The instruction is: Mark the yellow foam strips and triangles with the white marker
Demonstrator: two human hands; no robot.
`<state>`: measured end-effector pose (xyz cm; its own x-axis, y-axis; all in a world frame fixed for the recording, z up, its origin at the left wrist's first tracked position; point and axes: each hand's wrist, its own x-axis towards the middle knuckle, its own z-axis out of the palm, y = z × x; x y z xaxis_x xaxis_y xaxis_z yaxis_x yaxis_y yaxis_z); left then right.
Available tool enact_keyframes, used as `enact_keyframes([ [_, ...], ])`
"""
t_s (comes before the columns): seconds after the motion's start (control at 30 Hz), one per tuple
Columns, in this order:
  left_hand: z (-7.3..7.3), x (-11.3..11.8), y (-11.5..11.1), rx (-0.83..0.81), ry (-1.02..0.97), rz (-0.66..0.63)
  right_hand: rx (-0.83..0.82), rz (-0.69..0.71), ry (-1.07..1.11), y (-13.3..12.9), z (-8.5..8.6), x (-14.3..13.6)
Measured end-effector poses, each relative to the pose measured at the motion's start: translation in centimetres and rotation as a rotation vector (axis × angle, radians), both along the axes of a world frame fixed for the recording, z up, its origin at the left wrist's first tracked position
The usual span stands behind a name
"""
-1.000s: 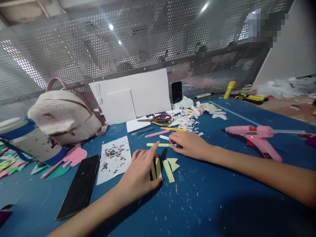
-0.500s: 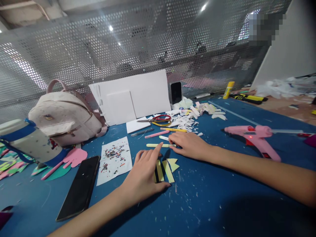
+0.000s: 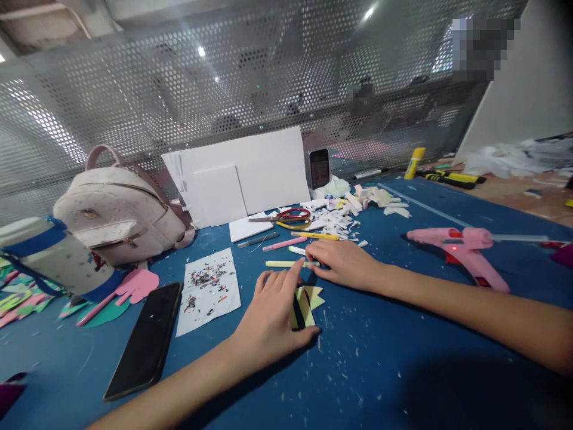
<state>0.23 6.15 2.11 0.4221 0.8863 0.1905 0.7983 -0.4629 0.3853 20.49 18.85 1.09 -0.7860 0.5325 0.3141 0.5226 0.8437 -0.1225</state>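
Observation:
My left hand [image 3: 276, 307] is low over the blue table, thumb spread away from the fingers. Under and beside it lie pale yellow cut pieces [image 3: 307, 309], partly hidden by the palm; whether it touches them I cannot tell. Its index fingertip reaches a pale yellow pen [image 3: 284, 263]. At that pen's right end my right hand [image 3: 335, 260] is closed, thumb and fingers around it. Just beyond are a white pen [image 3: 296, 250], a yellow pen [image 3: 316, 236], a pink pen [image 3: 285, 243] and a dark grey pen [image 3: 258, 240].
Red-and-yellow-handled scissors [image 3: 293, 218] lie behind the pens, beside white paper scraps [image 3: 333, 220]. To the right rests a pink glue gun [image 3: 470, 242], its light red. On the left are a black phone [image 3: 145, 340], a crumb-strewn sheet [image 3: 183, 322], a bottle [image 3: 62, 257] and a backpack [image 3: 116, 209].
My left hand has slid right across the yellow pieces and covers more of them. The right hand and the pen have stayed in place.

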Motion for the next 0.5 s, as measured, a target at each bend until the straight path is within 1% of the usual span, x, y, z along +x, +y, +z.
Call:
enact_keyframes([
  [0.3,0.1,1.8,0.8,0.017,0.029,0.005,-0.008,-0.012,-0.036,-0.1,0.0,0.1],
  [0.5,0.0,2.2,1.2,0.018,0.034,0.008,-0.014,-0.039,-0.072,-0.2,0.3,0.0],
])
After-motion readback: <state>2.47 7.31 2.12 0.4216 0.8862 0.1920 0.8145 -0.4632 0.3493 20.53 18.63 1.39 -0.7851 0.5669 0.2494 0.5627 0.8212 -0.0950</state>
